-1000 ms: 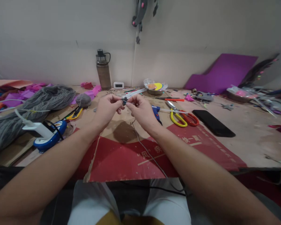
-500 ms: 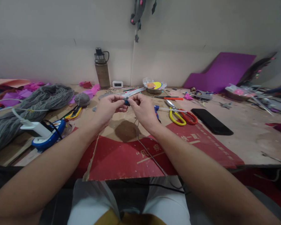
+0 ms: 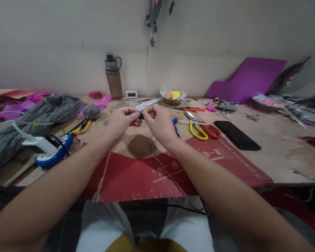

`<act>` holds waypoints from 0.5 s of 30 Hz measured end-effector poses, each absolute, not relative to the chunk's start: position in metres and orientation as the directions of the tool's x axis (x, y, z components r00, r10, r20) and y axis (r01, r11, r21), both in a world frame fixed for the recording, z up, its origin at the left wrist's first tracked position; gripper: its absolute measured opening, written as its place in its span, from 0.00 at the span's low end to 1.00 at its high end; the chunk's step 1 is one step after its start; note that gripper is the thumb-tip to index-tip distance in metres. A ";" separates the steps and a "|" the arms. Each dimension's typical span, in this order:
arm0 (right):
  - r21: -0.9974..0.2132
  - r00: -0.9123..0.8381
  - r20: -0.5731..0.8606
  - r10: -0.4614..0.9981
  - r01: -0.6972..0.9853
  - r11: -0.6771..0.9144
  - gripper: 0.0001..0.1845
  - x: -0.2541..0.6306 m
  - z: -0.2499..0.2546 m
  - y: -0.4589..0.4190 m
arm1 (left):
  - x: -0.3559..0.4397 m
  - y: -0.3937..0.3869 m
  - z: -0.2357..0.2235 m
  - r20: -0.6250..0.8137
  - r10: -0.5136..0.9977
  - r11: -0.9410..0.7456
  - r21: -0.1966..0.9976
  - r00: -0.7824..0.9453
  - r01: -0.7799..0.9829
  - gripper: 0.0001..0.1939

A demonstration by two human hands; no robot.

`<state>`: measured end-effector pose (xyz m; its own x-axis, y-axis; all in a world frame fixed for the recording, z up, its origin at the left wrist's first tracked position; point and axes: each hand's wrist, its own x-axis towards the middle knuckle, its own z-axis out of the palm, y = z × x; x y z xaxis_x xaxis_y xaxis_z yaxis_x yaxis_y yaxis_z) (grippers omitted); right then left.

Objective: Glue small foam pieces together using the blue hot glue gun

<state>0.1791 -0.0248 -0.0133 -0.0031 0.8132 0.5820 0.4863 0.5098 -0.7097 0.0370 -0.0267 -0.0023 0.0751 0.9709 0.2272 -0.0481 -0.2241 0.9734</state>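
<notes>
Between my two hands is a small dark piece (image 3: 141, 115), mostly covered by fingertips, so its kind does not show. My left hand (image 3: 123, 120) pinches it from the left with thumb and forefinger. From the other side my right hand (image 3: 159, 122) pinches it too. A thin grey yarn strand (image 3: 164, 165) trails from under my right hand across the red-printed cardboard (image 3: 136, 178) to the table's front edge. Just right of my right hand lies a blue glue gun (image 3: 175, 122), partly hidden, with a white stick at its back.
Scissors (image 3: 199, 131) with yellow and red handles and a black phone (image 3: 236, 135) lie to the right. Grey yarn (image 3: 55, 108), a yarn ball (image 3: 91, 111) and a blue power strip (image 3: 54, 152) are left. Behind stand a bottle (image 3: 113, 78) and a small clock (image 3: 131, 94).
Both hands stay in nearly the same place. The small piece has turned slightly between the fingertips, and less of its blue side shows. The view has shifted a little.
</notes>
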 end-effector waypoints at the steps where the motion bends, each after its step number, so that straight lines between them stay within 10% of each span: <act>1: -0.702 -0.003 0.590 0.807 0.492 0.515 0.08 0.179 -0.014 -0.025 | 0.037 -0.027 -0.003 0.228 0.971 -0.225 0.973 0.076 -0.043 0.04; 15: -0.704 -0.075 0.539 0.839 0.506 0.498 0.08 0.182 -0.014 -0.025 | 0.030 -0.023 -0.005 0.250 0.961 -0.263 0.958 0.122 0.110 0.05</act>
